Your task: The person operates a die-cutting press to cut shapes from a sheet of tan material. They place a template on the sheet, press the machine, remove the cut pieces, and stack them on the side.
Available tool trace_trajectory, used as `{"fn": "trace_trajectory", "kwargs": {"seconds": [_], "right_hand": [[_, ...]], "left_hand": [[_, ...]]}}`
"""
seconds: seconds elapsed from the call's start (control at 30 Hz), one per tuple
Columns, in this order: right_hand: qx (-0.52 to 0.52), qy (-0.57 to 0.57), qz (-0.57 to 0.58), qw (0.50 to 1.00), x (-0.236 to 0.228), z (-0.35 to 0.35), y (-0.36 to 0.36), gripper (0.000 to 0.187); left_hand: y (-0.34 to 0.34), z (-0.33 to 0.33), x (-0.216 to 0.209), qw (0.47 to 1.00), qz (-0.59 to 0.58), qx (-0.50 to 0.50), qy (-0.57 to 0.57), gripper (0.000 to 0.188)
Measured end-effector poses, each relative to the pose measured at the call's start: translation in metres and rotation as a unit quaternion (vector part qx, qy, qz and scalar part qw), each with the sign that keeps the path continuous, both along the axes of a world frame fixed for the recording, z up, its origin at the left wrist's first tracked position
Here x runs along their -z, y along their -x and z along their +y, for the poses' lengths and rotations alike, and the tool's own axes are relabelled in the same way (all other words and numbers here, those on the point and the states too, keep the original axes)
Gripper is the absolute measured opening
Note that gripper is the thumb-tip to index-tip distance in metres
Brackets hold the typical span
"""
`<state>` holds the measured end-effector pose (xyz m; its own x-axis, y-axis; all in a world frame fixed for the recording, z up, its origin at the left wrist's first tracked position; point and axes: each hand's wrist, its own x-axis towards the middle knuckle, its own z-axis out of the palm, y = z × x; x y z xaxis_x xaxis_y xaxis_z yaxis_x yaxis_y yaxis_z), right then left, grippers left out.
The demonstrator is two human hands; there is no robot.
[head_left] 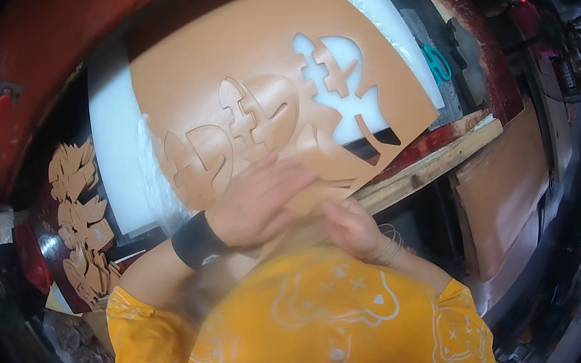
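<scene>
A large tan leather-like sheet lies before me, with cut outlines of curved, notched shapes. At its right, openings show the white board beneath. My left hand, with a black band at the wrist, stretches flat over the sheet's near edge, fingers pointing right. Close beside it, my right hand, wearing thin bangles, is closed at the edge of a tan cut piece. The left hand partly covers this piece. Motion blurs both hands, and the right fingertips are partly hidden.
Stacks of tan cut pieces lie at the left. A wooden strip runs along the near right edge, with more brown sheet material beyond it. Teal-handled scissors lie at the right. A red button sits on the red machine at upper left.
</scene>
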<state>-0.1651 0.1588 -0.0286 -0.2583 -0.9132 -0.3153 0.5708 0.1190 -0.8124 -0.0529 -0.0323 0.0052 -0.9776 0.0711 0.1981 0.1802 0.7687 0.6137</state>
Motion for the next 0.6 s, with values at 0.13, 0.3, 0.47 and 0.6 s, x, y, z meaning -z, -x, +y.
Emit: {"fn": "trace_trajectory", "kwargs": {"seconds": [0.13, 0.3, 0.47, 0.6], "right_hand": [[-0.007, 0.011, 0.055, 0.998, -0.009, 0.0, 0.007, 0.024], [-0.013, -0.007, 0.342, 0.939, -0.038, -0.006, 0.015, 0.024], [-0.006, -0.037, 0.464, 0.885, -0.047, 0.008, 0.017, 0.024], [-0.096, -0.102, 0.512, 0.848, -0.036, 0.02, 0.019, 0.023]], "left_hand": [[0.004, 0.011, -0.005, 0.999, 0.018, -0.031, 0.001, 0.052], [0.007, 0.007, -0.007, 0.996, 0.001, -0.052, -0.069, 0.034], [0.015, -0.01, 0.001, 0.681, 0.074, -0.261, -0.68, 0.033], [0.03, -0.026, -0.009, 0.569, 0.016, -0.298, -0.767, 0.039]]}}
